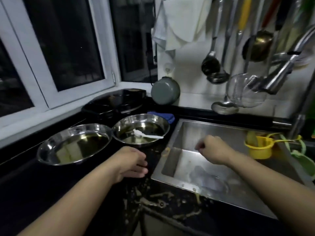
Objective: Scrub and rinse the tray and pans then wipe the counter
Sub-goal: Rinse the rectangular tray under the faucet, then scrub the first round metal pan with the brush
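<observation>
since both pans [75, 143] sit oily on counter [25, 184] left of sink [213, 167], l hand [131, 164] relaxed & empty, r hand [213, 149] curled, contents unclear: lift near pan level, pull spoon [146, 134] first.

Count, by frame position:
- Steel pans: two, centre left, first [74, 143], second [141, 129].
- White spoon [148, 135]: one, in second pan.
- Blue cloth [164, 116]: one, centre.
- Grey pot [165, 91]: one, upper centre.
- Black cooktop [114, 101]: one.
- Sink [187, 126]: one, right.
- Yellow cup [259, 147]: one, right.
- Hands: two, left hand [132, 163], right hand [214, 149].
- Hanging utensils, upper right: blurred, count uncertain.
</observation>
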The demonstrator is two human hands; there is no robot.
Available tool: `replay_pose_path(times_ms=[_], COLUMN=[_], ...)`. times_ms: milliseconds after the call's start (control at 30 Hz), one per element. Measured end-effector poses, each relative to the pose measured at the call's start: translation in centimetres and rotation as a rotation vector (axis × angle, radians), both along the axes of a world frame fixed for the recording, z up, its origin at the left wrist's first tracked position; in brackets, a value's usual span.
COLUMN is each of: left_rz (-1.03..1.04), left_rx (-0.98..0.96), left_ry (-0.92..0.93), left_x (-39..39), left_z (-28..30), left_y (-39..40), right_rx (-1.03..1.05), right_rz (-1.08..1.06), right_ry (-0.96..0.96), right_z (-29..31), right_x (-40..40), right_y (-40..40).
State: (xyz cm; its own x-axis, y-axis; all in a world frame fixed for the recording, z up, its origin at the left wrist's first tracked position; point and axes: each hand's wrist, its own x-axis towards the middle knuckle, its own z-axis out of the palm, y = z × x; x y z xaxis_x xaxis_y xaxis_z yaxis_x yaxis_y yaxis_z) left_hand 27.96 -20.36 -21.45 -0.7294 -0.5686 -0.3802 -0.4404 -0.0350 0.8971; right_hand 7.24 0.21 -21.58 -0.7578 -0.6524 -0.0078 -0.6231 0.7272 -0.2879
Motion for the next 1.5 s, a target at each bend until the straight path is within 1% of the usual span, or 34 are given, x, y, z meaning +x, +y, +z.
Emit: replay_pose_path(times_ms=[100, 167, 200, 267, 333, 367, 467, 567, 633, 667, 733, 833, 900, 933, 1000, 1100, 1233, 1400, 1500], left_rz=[0.162, 0.238, 0.261, 0.275, 0.27, 0.268, 0.287, 0.313, 0.368, 0.394, 0.466, 0.531, 0.511, 0.488, 0.44, 0.364, 0.299, 0.177, 0.125], left_rx=[0.076, 0.134, 0.174, 0.27, 0.315, 0.322, 0.283, 0.257, 0.217, 0.182, 0.112, 0.013, -0.003, 0.025, 0.046, 0.019, -0.004, -0.004, -0.005], left_ry=[0.013, 0.046, 0.068, 0.097, 0.082, 0.078, 0.058, 0.023, 0.04, 0.062, 0.135, 0.221, 0.245, 0.266, 0.314, 0.293, 0.222, 0.166, 0.155], left_x=[1.3, 1.1, 0.8, -0.3, -1.4, -2.2, -4.2, -6.1, -7.3, -7.7, -8.2, -7.6, -6.1, -5.1, -3.0, -0.1, 2.3, 3.1, 3.5], left_z=[-1.2, -1.3, -1.4, -1.4, -1.2, -1.2, -1.3, -1.9, -2.1, -2.1, -1.3, -1.2, -1.7, -2.0, -2.2, -2.9, -4.5, -4.4, -4.1], left_y=[-5.7, -8.0, -9.0, -10.6, -11.4, -11.8, -12.3, -12.6, -12.5, -12.6, -11.6, -10.0, -8.3, -6.8, -4.9, -1.2, 1.0, 1.7, 1.2], right_rx=[-0.126, -0.142, -0.106, 0.036, 0.158, 0.186, 0.165, 0.091, 0.054, 0.03, -0.083, -0.204, -0.329, -0.386, -0.419, -0.351, -0.216, -0.112, -0.077], right_rz=[0.094, 0.161, 0.187, 0.196, 0.177, 0.161, 0.116, 0.038, 0.004, -0.009, -0.079, -0.15, -0.204, -0.219, -0.216, -0.188, -0.121, -0.013, 0.036], right_ry=[0.095, 0.12, 0.136, 0.169, 0.173, 0.154, 0.083, 0.036, -0.023, -0.032, -0.085, -0.151, -0.23, -0.253, -0.259, -0.203, -0.157, -0.16, -0.175], right_z=[1.1, 1.5, 1.5, 1.0, 0.1, -0.5, -0.7, 0.3, 1.0, 1.1, 1.7, 3.0, 4.4, 5.0, 5.7, 5.0, 3.6, 3.2, 3.1], right_x=[0.7, 0.5, 0.3, -0.1, -0.4, -0.7, -1.2, -1.2, -1.2, -1.1, -1.5, -1.7, -1.1, -0.5, 0.7, 2.4, 4.4, 6.9, 8.0], right_y=[-8.9, -14.3, -16.8, -20.5, -22.7, -23.5, -24.2, -22.9, -20.6, -19.7, -16.6, -11.3, -7.5, -5.2, -2.6, 1.6, 4.6, 5.2, 3.6])
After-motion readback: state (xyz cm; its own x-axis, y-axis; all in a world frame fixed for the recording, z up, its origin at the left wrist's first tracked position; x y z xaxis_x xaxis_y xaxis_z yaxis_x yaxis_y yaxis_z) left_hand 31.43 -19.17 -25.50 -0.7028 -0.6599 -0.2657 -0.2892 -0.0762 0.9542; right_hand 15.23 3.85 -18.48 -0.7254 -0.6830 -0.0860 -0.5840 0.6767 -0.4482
